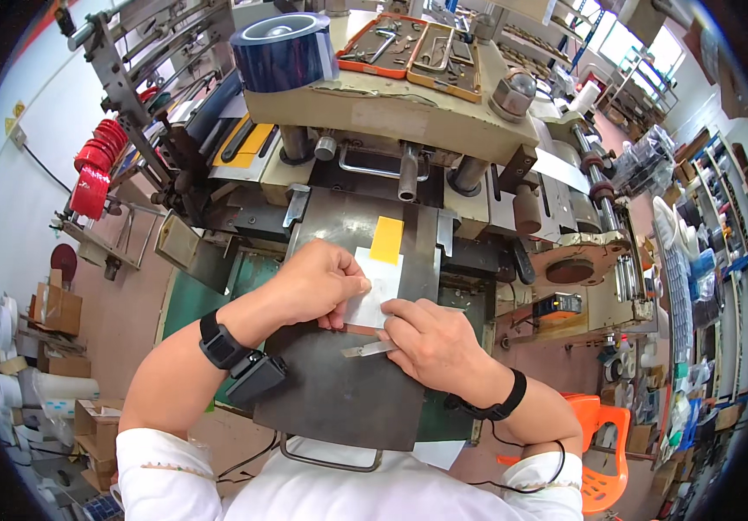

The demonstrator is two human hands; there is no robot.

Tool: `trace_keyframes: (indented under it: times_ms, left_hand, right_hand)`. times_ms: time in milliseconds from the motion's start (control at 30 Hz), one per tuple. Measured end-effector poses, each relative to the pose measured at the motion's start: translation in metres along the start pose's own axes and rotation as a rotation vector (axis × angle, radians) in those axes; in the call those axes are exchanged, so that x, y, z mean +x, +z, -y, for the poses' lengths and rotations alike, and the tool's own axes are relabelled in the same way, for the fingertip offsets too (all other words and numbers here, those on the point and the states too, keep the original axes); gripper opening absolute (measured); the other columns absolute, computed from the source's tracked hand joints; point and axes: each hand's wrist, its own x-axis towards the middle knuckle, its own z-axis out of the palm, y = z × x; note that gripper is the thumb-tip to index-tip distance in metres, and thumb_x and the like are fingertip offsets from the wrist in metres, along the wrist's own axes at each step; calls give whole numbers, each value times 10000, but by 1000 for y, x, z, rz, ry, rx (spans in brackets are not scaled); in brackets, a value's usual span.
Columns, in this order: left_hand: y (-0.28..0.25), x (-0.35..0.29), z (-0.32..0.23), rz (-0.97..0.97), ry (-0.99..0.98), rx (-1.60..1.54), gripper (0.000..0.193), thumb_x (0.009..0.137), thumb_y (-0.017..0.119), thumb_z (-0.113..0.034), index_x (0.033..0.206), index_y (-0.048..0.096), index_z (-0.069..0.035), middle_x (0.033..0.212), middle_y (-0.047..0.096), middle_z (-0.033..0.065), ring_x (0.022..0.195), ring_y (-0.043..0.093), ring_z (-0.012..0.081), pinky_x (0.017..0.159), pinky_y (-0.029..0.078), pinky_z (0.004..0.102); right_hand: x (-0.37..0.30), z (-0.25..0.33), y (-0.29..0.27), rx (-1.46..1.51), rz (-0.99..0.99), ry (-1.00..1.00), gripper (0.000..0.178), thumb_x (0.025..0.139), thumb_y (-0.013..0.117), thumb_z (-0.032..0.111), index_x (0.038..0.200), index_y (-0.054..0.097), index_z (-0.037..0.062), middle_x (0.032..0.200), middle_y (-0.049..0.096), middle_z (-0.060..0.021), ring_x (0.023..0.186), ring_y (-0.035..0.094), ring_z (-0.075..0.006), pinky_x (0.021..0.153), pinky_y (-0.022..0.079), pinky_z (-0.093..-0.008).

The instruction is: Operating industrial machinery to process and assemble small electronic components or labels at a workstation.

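Observation:
A white sheet point(377, 289) lies on the dark metal plate point(339, 382) in front of me, with a yellow strip point(387, 240) over its far end. At the sheet's left edge my left hand point(326, 282) is closed in a pinch; what its fingertips hold, if anything, is too small to make out. My right hand point(433, 343) is at the sheet's near right corner, thumb and index finger close together. Its curled fingers grip a thin silver blade point(368, 349), which points left, low over the plate. A reddish-brown edge point(361, 329) shows along the sheet's near end.
The press's heavy beige top point(391, 113) spans the far side, above the plate. On it stand a dark blue film roll point(280, 65) and an orange tool case point(383, 45). Rollers point(595, 174) are at the right, an orange chair point(604, 451) at lower right.

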Motion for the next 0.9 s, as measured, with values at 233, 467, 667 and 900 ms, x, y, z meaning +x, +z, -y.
trace_keyframes:
  times_ms: [233, 467, 667, 900]
  left_hand:
    - [-2, 0, 5, -6, -5, -92, 188, 931, 642, -126, 891, 645, 57, 566, 610, 88, 436, 578, 141, 396, 471, 274]
    - [0, 1, 3, 15, -18, -44, 195, 936, 659, -154, 917, 654, 40, 567, 615, 69, 439, 582, 122, 403, 457, 248]
    - [4, 1, 5, -14, -3, 6, 194, 936, 654, -147, 880, 661, 38, 571, 618, 69, 438, 585, 117, 407, 474, 243]
    - [2, 0, 3, -22, 1, 25, 192, 937, 648, -136, 865, 662, 42, 567, 612, 66, 443, 585, 112, 406, 472, 244]
  right_hand:
    - [0, 3, 0, -34, 39, -9, 330, 697, 781, 195, 930, 576, 85, 1025, 598, -50, 781, 582, -197, 626, 522, -333]
    - [-4, 1, 2, -25, 58, 7, 359, 687, 785, 201, 950, 567, 90, 1063, 598, -56, 800, 584, -198, 629, 523, -332]
    - [-5, 2, 1, -35, 58, 3, 359, 687, 785, 205, 945, 563, 90, 1077, 607, -56, 800, 586, -197, 626, 523, -331]
    - [-4, 2, 0, -16, 43, 2, 345, 683, 783, 193, 942, 581, 89, 1090, 606, -58, 809, 591, -192, 631, 526, -327]
